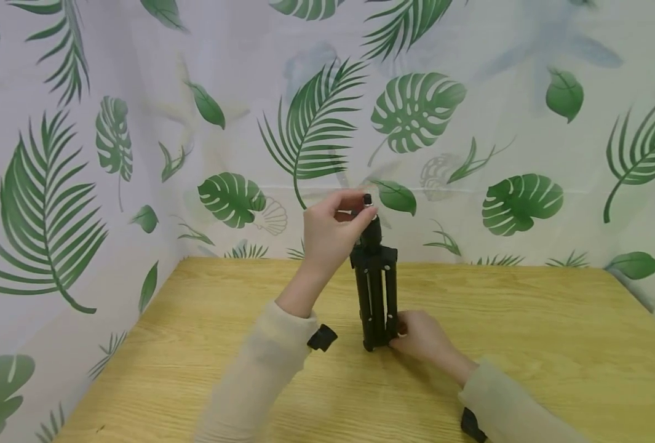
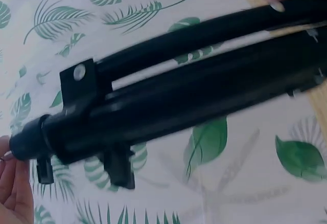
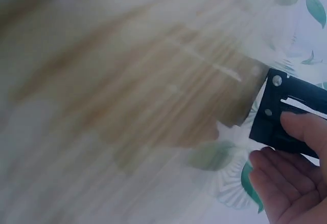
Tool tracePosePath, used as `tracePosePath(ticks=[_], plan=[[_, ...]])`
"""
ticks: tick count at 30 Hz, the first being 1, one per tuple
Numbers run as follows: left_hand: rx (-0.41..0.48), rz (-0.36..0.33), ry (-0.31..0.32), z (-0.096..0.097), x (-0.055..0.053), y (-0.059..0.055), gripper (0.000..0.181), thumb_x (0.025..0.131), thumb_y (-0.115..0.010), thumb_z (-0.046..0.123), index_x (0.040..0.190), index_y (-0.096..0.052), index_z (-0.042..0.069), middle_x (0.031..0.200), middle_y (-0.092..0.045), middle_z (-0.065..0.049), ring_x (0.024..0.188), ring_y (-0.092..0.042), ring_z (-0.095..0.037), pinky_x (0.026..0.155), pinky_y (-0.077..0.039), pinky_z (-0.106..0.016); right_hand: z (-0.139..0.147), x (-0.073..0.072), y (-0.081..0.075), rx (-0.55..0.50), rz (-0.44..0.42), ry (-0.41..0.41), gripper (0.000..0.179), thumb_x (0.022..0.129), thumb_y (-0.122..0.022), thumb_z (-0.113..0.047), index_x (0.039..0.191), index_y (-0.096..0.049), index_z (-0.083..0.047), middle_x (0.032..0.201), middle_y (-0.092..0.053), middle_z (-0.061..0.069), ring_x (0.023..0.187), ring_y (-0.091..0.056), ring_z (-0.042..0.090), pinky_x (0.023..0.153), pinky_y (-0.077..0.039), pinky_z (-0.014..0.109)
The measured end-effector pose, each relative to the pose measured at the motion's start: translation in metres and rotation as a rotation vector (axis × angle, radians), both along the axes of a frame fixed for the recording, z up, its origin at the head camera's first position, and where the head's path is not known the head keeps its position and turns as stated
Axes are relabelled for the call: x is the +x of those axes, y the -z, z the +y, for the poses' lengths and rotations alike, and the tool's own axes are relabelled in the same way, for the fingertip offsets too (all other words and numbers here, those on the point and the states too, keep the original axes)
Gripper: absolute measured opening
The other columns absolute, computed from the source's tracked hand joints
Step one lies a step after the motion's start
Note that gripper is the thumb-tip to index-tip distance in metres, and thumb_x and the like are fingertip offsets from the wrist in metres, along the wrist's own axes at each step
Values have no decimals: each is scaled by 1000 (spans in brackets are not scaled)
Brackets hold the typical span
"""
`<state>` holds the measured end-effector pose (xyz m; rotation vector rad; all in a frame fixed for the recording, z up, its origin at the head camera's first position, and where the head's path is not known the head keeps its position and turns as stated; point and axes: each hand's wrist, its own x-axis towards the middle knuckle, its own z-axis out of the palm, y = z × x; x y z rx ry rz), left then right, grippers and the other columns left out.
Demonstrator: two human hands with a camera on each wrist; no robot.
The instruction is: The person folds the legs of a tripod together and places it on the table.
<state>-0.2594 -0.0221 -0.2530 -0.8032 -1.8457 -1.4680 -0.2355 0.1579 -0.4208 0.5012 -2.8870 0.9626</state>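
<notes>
A black folded tripod (image 1: 376, 295) stands upright on the wooden table, its legs drawn together. My left hand (image 1: 333, 227) is at its top, thumb and forefinger pinching the small stud above the black head. Seen from the left wrist, the tripod (image 2: 153, 111) lies across the picture, with fingertips of the left hand (image 2: 16, 193) at its narrow end. Low down on the right side, my right hand (image 1: 427, 338) grips the leg ends. In the right wrist view its thumb lies on the black legs (image 3: 271, 124), with the fingers curled beneath.
The wooden tabletop (image 1: 222, 320) extends to both sides of the tripod. Behind it and at the left hangs a white cloth (image 1: 238, 135) printed with green leaves. A black strap piece (image 1: 322, 338) sits at the left cuff, another (image 1: 472, 424) at the right.
</notes>
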Motion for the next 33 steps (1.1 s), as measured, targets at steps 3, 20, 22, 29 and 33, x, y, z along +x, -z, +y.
tracePosePath(ticks=[3,20,22,29,33], plan=[[23,-60,35,-23,4,1,17,75,-69,2,89,-63,-5,80,-63,-13,71,-61,-17,63,-50,-26,9,4,-4,-24,16,7,16,68,-68,2,82,-63,-2,82,-64,9,77,-61,25,70,-48,40],[-494,-446,-98,-114,-3,70,15,76,-70,11,87,-65,2,76,-60,-3,71,-57,-16,64,-48,-28,73,8,-24,226,164,68,24,72,-70,-2,93,-62,4,91,-62,18,83,-58,35,68,-47,45],[-573,-451,-103,-116,-5,80,13,76,-69,10,86,-65,3,74,-59,-2,70,-55,-15,64,-47,-28,75,9,-25,235,156,75,25,72,-69,-2,95,-62,5,93,-62,19,84,-58,36,68,-47,45],[-868,-460,-147,-118,-11,111,10,73,-73,10,77,-63,9,72,-58,3,65,-52,-10,61,-45,-27,77,8,-24,308,145,70,27,72,-70,-3,96,-62,4,92,-62,19,80,-59,33,67,-47,43],[-992,-481,-155,-117,-16,124,12,72,-73,10,75,-62,10,70,-57,4,63,-51,-10,60,-44,-28,75,7,-23,340,144,54,27,71,-71,-3,95,-62,4,91,-62,18,80,-59,32,67,-48,42]])
